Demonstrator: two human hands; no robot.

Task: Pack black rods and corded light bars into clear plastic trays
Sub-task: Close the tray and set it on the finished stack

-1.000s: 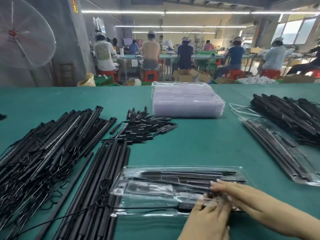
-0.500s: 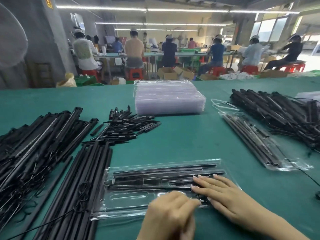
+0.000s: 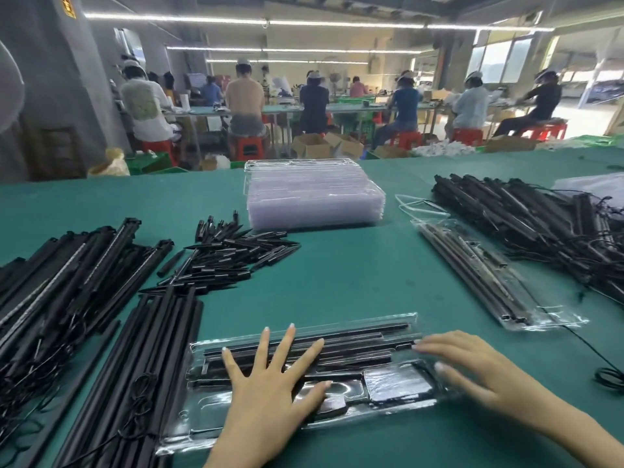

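Half a second ago my left hand (image 3: 270,383) was curled; now I see it spread flat, fingers straight, pressing the glossy clear plastic tray (image 3: 209,423) of slim black rods (image 3: 354,342) near the table's front edge. My right hand (image 3: 472,369) lies flat on the tray's right end. Bare green felt table (image 3: 354,271) opens beyond.

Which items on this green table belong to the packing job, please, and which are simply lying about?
Job: clear plastic tray under both hands; stack of empty clear trays; long black rods; corded black light bars.
Lying about: loose white cord loop; cardboard boxes.
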